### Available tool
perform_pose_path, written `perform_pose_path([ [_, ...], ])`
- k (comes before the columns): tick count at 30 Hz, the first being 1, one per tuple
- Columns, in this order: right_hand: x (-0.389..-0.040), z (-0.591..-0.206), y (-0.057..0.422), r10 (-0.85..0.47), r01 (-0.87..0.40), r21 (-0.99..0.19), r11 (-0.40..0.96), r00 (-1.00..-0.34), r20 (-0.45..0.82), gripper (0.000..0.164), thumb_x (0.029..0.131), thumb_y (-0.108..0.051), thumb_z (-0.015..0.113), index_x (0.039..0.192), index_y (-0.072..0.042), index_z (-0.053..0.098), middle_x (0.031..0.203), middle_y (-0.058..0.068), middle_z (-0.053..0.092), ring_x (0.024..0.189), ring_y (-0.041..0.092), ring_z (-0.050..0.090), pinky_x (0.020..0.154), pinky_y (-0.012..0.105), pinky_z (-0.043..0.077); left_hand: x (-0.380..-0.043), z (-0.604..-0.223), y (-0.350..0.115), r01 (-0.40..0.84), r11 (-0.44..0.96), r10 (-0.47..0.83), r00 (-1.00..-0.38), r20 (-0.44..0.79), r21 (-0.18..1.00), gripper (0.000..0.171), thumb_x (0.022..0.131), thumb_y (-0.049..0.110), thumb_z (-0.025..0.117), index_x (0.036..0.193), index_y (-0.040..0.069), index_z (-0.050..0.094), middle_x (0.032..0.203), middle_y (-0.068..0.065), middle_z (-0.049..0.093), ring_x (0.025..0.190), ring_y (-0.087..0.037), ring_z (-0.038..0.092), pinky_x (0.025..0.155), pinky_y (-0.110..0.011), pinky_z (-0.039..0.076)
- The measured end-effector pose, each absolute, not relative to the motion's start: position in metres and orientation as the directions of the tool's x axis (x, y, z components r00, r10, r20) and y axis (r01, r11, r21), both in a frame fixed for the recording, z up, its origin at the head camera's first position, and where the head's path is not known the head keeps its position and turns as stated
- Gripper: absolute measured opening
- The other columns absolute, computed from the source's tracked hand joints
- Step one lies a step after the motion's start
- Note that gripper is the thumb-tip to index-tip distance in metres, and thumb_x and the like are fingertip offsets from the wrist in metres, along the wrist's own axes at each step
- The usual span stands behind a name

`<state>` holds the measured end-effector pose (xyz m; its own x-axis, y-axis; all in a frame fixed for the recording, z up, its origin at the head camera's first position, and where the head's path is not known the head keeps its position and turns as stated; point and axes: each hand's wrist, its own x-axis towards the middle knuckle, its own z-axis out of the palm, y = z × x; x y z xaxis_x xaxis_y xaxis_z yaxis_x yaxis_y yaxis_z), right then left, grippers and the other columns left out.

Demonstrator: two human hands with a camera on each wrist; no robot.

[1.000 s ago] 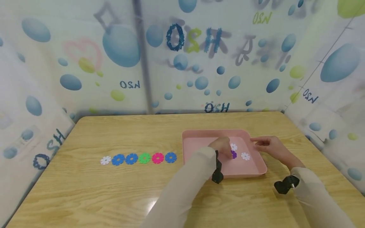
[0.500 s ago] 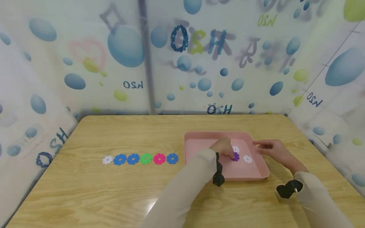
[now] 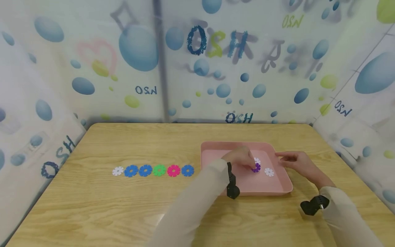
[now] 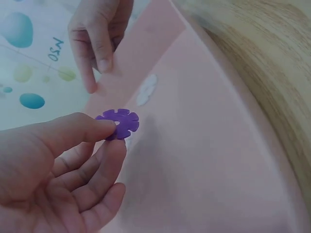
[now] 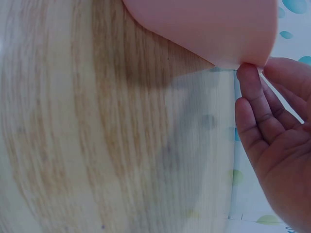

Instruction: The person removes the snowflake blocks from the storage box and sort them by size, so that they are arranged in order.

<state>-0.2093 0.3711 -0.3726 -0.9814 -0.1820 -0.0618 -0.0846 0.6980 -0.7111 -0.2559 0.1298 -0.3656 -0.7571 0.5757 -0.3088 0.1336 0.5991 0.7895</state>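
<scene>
In the left wrist view, my left hand pinches a purple notched plastic disc between thumb and index finger, over the pink tray. Two white notched discs lie inside the tray: one toward the right, the other just beyond the purple piece. My right hand is at the tray's right side, and the right wrist view shows its fingertips holding the rim, with digits on both sides of it.
Left of the tray, a row of notched discs lies on the wooden table: a white one, several blue ones, a green one and a pink one. A patterned curtain stands behind the table.
The left hand was lower over the purple disc and now pinches it, with the wrist shifted slightly left. The right hand keeps its place at the tray rim. The head view has shifted a little.
</scene>
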Motion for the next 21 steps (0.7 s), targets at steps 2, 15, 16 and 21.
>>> perform_pose_path([
  [2, -0.209, -0.373, 0.371, -0.183, -0.086, -0.712, 0.697, -0.981, -0.061, 0.047, 0.088, -0.023, 0.062, 0.125, 0.003, 0.053, 0.101, 0.015, 0.062, 0.081, 0.010, 0.054, 0.069, 0.025, 0.048, -0.258, -0.363, 0.125, 0.153, 0.583, 0.599, -0.745, -0.295, 0.798, 0.017, 0.081, 0.013, 0.070, 0.067, 0.004, 0.067, 0.065, -0.002, 0.063, 0.064, -0.015, 0.057, 0.062, -0.021, 0.043],
  [15, -0.208, -0.376, 0.374, -0.167, -0.070, -0.700, 0.711, -0.983, -0.071, 0.048, 0.088, -0.026, 0.062, 0.126, 0.002, 0.052, 0.103, 0.015, 0.061, 0.082, 0.011, 0.055, 0.069, 0.024, 0.048, -0.265, -0.334, 0.067, 0.256, 0.519, 0.648, -0.740, -0.181, 0.815, 0.008, 0.082, 0.014, 0.069, 0.088, 0.009, 0.068, 0.079, -0.001, 0.064, 0.072, -0.014, 0.059, 0.070, -0.024, 0.046],
  [16, -0.208, -0.376, 0.374, -0.171, -0.075, -0.700, 0.710, -0.983, -0.068, 0.048, 0.088, -0.026, 0.062, 0.126, 0.002, 0.052, 0.103, 0.015, 0.061, 0.081, 0.011, 0.055, 0.069, 0.024, 0.048, -0.266, -0.332, 0.060, 0.273, 0.517, 0.651, -0.741, -0.165, 0.811, 0.008, 0.082, 0.014, 0.069, 0.088, 0.009, 0.068, 0.078, -0.001, 0.064, 0.072, -0.014, 0.059, 0.069, -0.025, 0.045],
  [21, -0.209, -0.375, 0.371, -0.182, -0.097, -0.693, 0.714, -0.982, -0.050, 0.048, 0.088, -0.026, 0.062, 0.126, 0.003, 0.052, 0.102, 0.015, 0.061, 0.080, 0.011, 0.055, 0.068, 0.025, 0.048, -0.269, -0.318, 0.022, 0.338, 0.510, 0.675, -0.728, -0.123, 0.791, 0.009, 0.083, 0.010, 0.067, 0.092, 0.007, 0.065, 0.077, -0.003, 0.065, 0.072, -0.015, 0.060, 0.069, -0.027, 0.048],
])
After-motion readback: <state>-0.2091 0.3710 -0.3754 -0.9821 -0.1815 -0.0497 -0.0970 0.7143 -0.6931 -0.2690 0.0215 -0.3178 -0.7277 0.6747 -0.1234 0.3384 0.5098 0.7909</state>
